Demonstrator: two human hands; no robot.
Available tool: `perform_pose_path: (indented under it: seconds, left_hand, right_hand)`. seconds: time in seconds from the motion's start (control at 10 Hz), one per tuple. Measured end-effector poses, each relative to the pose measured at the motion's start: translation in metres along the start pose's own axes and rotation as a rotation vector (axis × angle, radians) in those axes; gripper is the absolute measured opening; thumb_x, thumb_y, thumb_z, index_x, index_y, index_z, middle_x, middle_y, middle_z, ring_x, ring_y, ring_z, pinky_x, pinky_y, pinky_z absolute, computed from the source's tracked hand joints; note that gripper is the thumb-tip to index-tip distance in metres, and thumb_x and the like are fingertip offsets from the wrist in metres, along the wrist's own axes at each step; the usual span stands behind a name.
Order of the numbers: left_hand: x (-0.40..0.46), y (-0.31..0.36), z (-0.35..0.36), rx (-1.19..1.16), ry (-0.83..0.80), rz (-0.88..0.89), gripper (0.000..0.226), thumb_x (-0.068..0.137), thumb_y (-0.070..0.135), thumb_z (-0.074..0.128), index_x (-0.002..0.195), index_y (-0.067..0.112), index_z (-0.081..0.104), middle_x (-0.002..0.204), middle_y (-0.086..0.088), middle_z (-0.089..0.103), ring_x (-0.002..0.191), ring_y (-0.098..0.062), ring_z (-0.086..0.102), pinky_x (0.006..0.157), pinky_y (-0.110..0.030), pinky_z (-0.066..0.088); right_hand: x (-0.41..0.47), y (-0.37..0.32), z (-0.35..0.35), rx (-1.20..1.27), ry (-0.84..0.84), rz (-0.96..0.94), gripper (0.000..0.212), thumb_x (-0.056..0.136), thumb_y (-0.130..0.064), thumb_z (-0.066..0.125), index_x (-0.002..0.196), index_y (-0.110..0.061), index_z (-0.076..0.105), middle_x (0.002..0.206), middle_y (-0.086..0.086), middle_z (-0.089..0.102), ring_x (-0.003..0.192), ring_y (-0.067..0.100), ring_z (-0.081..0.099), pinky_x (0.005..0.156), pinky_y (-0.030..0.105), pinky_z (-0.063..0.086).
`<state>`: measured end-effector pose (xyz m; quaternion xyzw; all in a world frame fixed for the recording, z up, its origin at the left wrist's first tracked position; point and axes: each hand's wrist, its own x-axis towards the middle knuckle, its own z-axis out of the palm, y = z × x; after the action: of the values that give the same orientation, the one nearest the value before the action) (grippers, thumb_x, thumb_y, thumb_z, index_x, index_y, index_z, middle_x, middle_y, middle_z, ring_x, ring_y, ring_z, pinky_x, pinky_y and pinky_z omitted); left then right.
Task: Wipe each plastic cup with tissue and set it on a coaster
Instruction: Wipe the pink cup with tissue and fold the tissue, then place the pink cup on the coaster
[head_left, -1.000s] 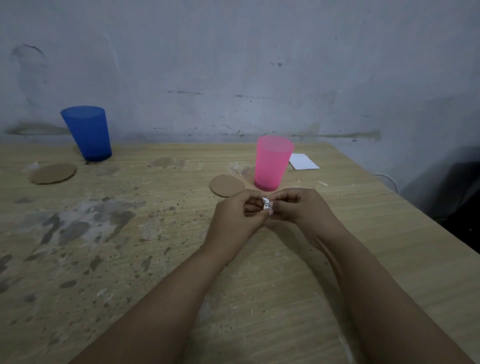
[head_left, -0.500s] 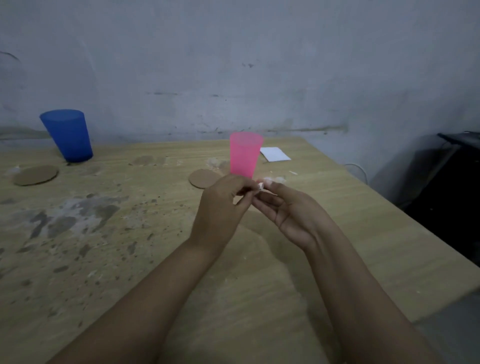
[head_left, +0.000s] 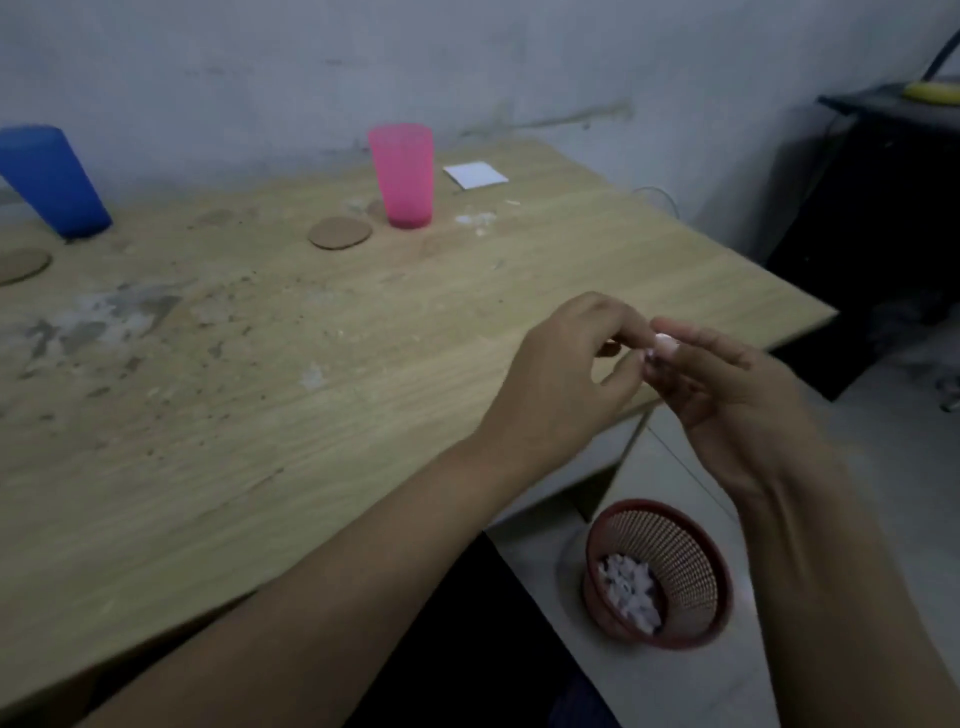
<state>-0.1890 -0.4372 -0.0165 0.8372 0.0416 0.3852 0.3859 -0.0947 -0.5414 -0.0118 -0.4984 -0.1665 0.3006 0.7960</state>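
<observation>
- Behind our worn wooden table (head_left: 311, 415) runs a scuffed grey wall; off the table's right edge a red mesh basket (head_left: 670, 551) sits on the floor with white paper scraps in it.
- We see the pink cup (head_left: 402, 174) upright at about twelve o'clock from our hands, well apart from them, standing on bare wood just beside a round cork coaster (head_left: 340, 234), not on it.
- At ten o'clock the blue cup (head_left: 49, 182) stands near the far left edge, with a second coaster (head_left: 18, 265) in front of it, also unoccupied.
- A folded white tissue square (head_left: 475, 174) lies just right of the pink cup; small white crumbs are scattered near it.
- Our left hand (head_left: 561, 384) has its thumb and forefinger curled in, pinching a small white wad of tissue (head_left: 660, 348); our right hand (head_left: 737, 395) meets it with fingers loosely extended, fingertips touching the same wad. Motion blur hides who truly carries it.
- We judge the wad is headed for the basket at five o'clock below.
- Risk: the hands are not over the basket, so a release here could drop the wad on the floor.
- Risk: neither cup is on a coaster yet; reaching back in haste could tip the light pink cup.
</observation>
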Motion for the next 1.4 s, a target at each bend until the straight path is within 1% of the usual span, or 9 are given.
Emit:
perform_pose_path:
  seconds: [0.1, 0.3, 0.5, 0.6, 0.7, 0.8, 1.0, 1.2, 1.4]
  left_hand:
    - [-0.019, 0.009, 0.044, -0.088, -0.038, -0.084, 0.015, 0.085, 0.003, 0.058, 0.095, 0.008, 0.067, 0.098, -0.004, 0.061, 0.094, -0.014, 0.06, 0.083, -0.034, 0.053]
    - [-0.064, -0.009, 0.122, -0.123, -0.257, -0.221, 0.028, 0.086, 0.001, 0.056, 0.112, 0.008, 0.063, 0.113, -0.005, 0.055, 0.097, 0.0, 0.049, 0.089, -0.006, 0.037]
    - [-0.099, -0.071, 0.173, -0.101, -0.485, -0.501, 0.041, 0.088, 0.003, 0.055, 0.128, 0.012, 0.054, 0.129, -0.004, 0.053, 0.114, -0.007, 0.049, 0.098, -0.016, 0.039]
    - [-0.107, -0.112, 0.196, -0.003, -0.645, -0.685, 0.045, 0.092, 0.013, 0.054, 0.136, 0.016, 0.047, 0.137, -0.004, 0.049, 0.124, -0.017, 0.049, 0.102, -0.031, 0.044]
    - [-0.106, -0.143, 0.211, 0.039, -0.747, -0.8, 0.045, 0.093, 0.012, 0.053, 0.137, 0.013, 0.046, 0.137, -0.008, 0.051, 0.125, -0.023, 0.05, 0.102, -0.036, 0.046]
    - [-0.103, -0.166, 0.224, 0.073, -0.876, -0.846, 0.043, 0.093, 0.009, 0.052, 0.136, 0.009, 0.047, 0.135, -0.011, 0.053, 0.122, -0.024, 0.052, 0.1, -0.033, 0.045]
    - [-0.107, -0.191, 0.245, 0.077, -0.991, -0.94, 0.037, 0.094, 0.014, 0.049, 0.13, 0.012, 0.052, 0.128, -0.011, 0.058, 0.115, -0.025, 0.055, 0.09, -0.028, 0.044]
    - [-0.109, -0.197, 0.257, 0.035, -1.024, -0.955, 0.047, 0.092, 0.022, 0.05, 0.138, 0.02, 0.045, 0.135, -0.006, 0.054, 0.12, -0.024, 0.054, 0.097, -0.036, 0.048]
    - [-0.104, -0.19, 0.255, 0.038, -0.98, -0.917, 0.039, 0.09, 0.03, 0.051, 0.129, 0.026, 0.051, 0.127, -0.002, 0.059, 0.114, -0.021, 0.057, 0.095, -0.04, 0.05]
  right_hand:
    - [-0.019, 0.009, -0.039, 0.019, 0.082, 0.025, 0.054, 0.044, -0.019, 0.072, 0.094, -0.001, 0.061, 0.071, 0.004, 0.073, 0.069, 0.011, 0.07, 0.065, 0.016, 0.054]
    - [-0.035, 0.051, -0.118, 0.088, 0.317, 0.154, 0.014, 0.082, 0.008, 0.053, 0.091, 0.001, 0.06, 0.067, 0.005, 0.072, 0.066, 0.014, 0.07, 0.064, 0.018, 0.057]
    - [-0.017, 0.125, -0.172, 0.117, 0.507, 0.363, 0.011, 0.083, 0.011, 0.055, 0.088, 0.005, 0.061, 0.073, 0.016, 0.069, 0.063, 0.015, 0.07, 0.066, 0.021, 0.059]
    - [-0.003, 0.174, -0.2, 0.083, 0.563, 0.515, 0.014, 0.083, 0.004, 0.059, 0.095, 0.002, 0.066, 0.085, 0.016, 0.073, 0.079, 0.021, 0.072, 0.084, 0.033, 0.057]
    - [0.012, 0.211, -0.216, -0.004, 0.597, 0.643, 0.022, 0.085, -0.006, 0.059, 0.106, -0.008, 0.065, 0.114, 0.011, 0.065, 0.095, 0.023, 0.065, 0.086, 0.039, 0.054]
    - [0.027, 0.234, -0.229, -0.027, 0.656, 0.735, 0.029, 0.089, -0.004, 0.053, 0.118, 0.0, 0.056, 0.115, 0.019, 0.062, 0.073, 0.022, 0.062, 0.063, 0.032, 0.055]
    - [0.045, 0.254, -0.259, -0.209, 0.807, 0.778, 0.033, 0.092, -0.001, 0.048, 0.124, 0.002, 0.052, 0.117, 0.018, 0.06, 0.069, 0.019, 0.056, 0.037, 0.019, 0.047]
    - [0.051, 0.258, -0.268, -0.465, 0.798, 0.713, 0.035, 0.086, -0.005, 0.054, 0.121, -0.001, 0.059, 0.118, 0.019, 0.064, 0.097, 0.031, 0.06, 0.089, 0.041, 0.05]
    - [0.049, 0.238, -0.259, -0.571, 0.688, 0.643, 0.039, 0.086, -0.009, 0.057, 0.125, -0.005, 0.057, 0.123, 0.018, 0.061, 0.108, 0.031, 0.06, 0.093, 0.042, 0.05]
